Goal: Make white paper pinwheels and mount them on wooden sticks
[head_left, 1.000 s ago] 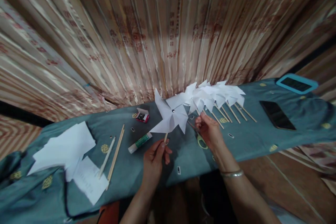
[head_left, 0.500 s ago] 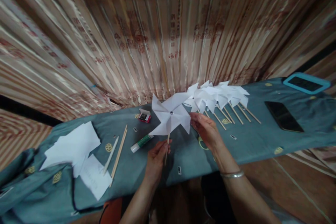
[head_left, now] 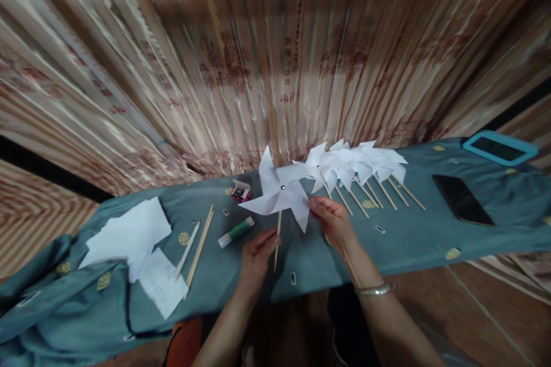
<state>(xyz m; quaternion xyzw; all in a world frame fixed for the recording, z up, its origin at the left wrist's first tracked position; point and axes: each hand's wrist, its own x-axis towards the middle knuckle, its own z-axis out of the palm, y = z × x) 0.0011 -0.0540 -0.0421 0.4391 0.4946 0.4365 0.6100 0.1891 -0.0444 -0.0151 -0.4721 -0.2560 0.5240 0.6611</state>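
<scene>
A white paper pinwheel [head_left: 275, 198] with a shiny pin at its centre stands upright above the table. My left hand [head_left: 257, 252] grips its thin wooden stick between thumb and fingers. At the right edge of the blades is my right hand [head_left: 332, 219], its fingertips pinched together against one blade. Just beyond, several finished-looking pinwheels [head_left: 344, 163] lie overlapping in a row, their sticks towards me. A glue stick [head_left: 236, 232] and a small open box [head_left: 241, 191] with dark contents lie left of the held pinwheel.
Further left on the cloth-covered table [head_left: 206, 304] are a stack of white paper [head_left: 129, 232], a sheet with faint writing [head_left: 163, 287], a white pen [head_left: 187, 249] and loose wooden sticks [head_left: 200, 252]. A black phone [head_left: 462, 199] and a blue-framed device [head_left: 500, 147] lie right. A curtain [head_left: 267, 69] hangs behind.
The held pinwheel's blades have turned a little, with the right fingertips still beside a blade. The left hand keeps its hold on the stick. The whole view has shifted slightly.
</scene>
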